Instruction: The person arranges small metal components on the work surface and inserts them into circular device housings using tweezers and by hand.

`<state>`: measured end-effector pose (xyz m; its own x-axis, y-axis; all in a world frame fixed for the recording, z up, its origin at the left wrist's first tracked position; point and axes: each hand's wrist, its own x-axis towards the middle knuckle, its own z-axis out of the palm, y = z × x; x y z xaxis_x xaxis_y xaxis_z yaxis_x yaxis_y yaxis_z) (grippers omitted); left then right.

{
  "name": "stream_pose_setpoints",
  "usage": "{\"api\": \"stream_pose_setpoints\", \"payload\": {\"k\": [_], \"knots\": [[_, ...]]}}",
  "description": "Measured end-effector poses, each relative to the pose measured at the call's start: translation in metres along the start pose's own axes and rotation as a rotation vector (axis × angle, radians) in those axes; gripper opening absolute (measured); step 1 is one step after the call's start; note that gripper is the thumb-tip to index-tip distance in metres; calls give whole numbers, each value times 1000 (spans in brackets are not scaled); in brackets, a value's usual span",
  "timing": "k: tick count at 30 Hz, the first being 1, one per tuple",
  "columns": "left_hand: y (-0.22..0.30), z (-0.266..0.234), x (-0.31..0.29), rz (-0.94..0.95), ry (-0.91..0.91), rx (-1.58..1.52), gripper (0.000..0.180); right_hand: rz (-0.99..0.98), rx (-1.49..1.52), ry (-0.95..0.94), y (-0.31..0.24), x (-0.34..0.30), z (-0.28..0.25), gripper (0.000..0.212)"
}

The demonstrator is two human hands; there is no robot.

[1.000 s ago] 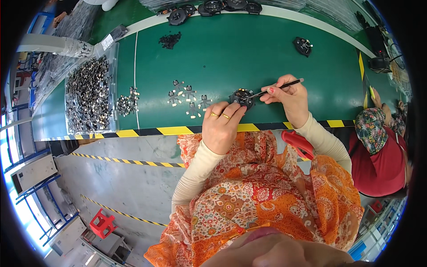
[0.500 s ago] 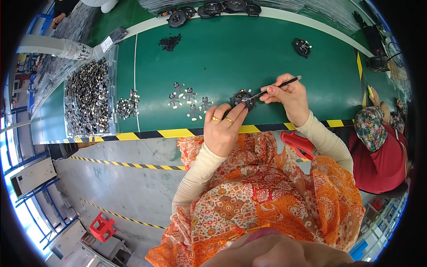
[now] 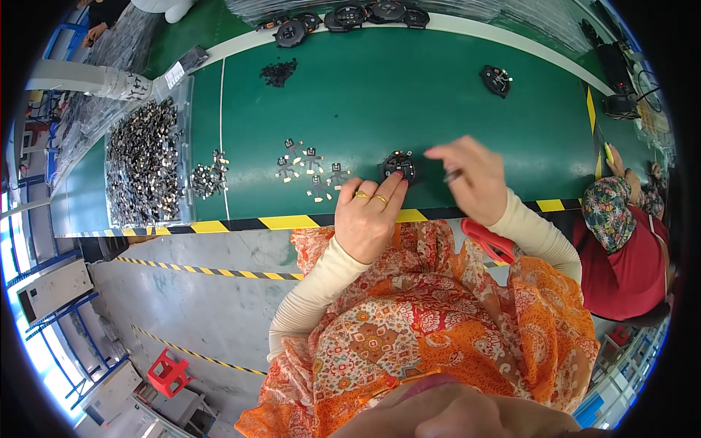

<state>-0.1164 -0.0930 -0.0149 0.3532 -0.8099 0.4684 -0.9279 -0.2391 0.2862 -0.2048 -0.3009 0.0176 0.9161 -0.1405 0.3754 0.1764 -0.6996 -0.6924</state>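
A round black housing (image 3: pixel 398 167) with small metal contacts lies on the green table near its front edge. The fingers of my left hand (image 3: pixel 367 212) press on its near side and hold it down. To its right my right hand (image 3: pixel 473 179) is raised, blurred by motion, with the index finger pointing toward the housing. A slim dark pen-like tool (image 3: pixel 453 176) is tucked in its curled fingers, and only one end shows. Several small black flex parts (image 3: pixel 312 160) with pale tabs lie spread out left of my left hand.
A clear tray (image 3: pixel 186 146) heaped with small parts stands at the left, a small pile (image 3: pixel 210 175) beside it. Black bits (image 3: pixel 279 72) and another round housing (image 3: pixel 496 80) lie farther back. More housings (image 3: pixel 350 14) line the far ledge. A co-worker (image 3: pixel 621 241) sits at the right.
My right hand has pulled the tool's tip away from the housing and turned it into the palm, its index finger now stretched out. The left hand stays on the housing.
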Motion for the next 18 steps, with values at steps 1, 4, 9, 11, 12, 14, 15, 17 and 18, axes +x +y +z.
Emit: {"api": "stream_pose_setpoints", "payload": {"k": [1, 4, 9, 11, 12, 14, 15, 17, 18], "knots": [[1, 2, 3, 0, -4, -1, 35, -135, -224, -140, -8, 1, -3, 38], [-2, 4, 4, 8, -4, -43, 35, -156, -325, -170, -8, -7, 16, 47], [-5, 5, 4, 34, 52, -64, 34, -155, -477, -200, 11, -5, 13, 44], [-3, 6, 6, 16, 74, -65, 32, -115, -611, -3, 28, 7, 5, 43], [-3, 7, 7, 11, 88, -72, 29, -64, -637, 37, 38, 12, -4, 41], [-3, 7, 8, 5, 101, -81, 27, 22, -741, 72, 49, 16, -20, 40], [-2, 7, 8, 14, 109, -82, 27, 112, -832, 101, 54, 17, -27, 40], [-2, 9, 9, 11, 108, -76, 27, 151, -882, 112, 66, 13, -36, 40], [-2, 10, 9, 20, 115, -76, 27, 202, -900, 90, 70, 12, -40, 40]]}}
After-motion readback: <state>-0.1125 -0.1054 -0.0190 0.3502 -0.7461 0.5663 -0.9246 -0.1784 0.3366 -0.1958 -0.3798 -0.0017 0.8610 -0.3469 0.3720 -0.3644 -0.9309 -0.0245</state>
